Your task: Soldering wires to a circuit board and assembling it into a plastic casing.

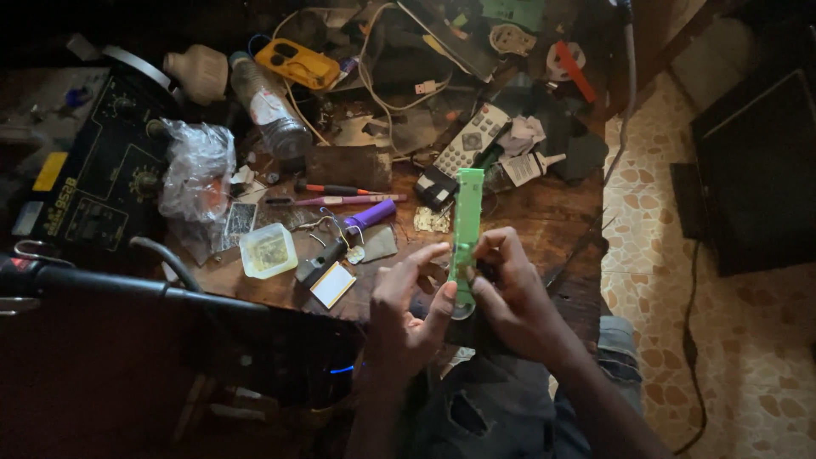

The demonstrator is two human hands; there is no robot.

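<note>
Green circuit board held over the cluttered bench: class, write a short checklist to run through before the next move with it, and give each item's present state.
1. Both hands on the green circuit board: left hand and right hand pinch its lower end. Ok.
2. Board clear of the wooden bench: ok.
3. Light on the work: dim. Not ok.
4. Bench tidy: remote control, purple tool and small plastic tub lie close by. Not ok.
5. Board's condition: cannot tell.

Wooden bench (pixel 544 217): bottle (pixel 270 106) at 11 o'clock, remote (pixel 473 138) at 12, tub (pixel 268 250) at 9.
</note>
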